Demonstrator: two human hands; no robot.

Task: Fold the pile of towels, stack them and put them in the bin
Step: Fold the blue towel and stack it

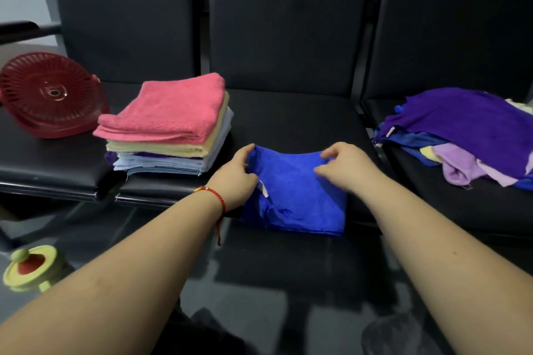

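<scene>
Hands are working the blue towel [297, 196] on the middle seat: the left hand [235, 179] and right hand [344, 166] are each pinching a far corner. Soft, light, floppy cloth, probably best held by corners. Beyond are lying the folded stack [170, 127], unfolded pile [461, 135] and red bin [49, 95].

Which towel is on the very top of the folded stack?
The pink towel. It lies on top, above the yellow towel and the pale blue ones beneath.

no readable text, towel tag [264, 188] illegible
</scene>
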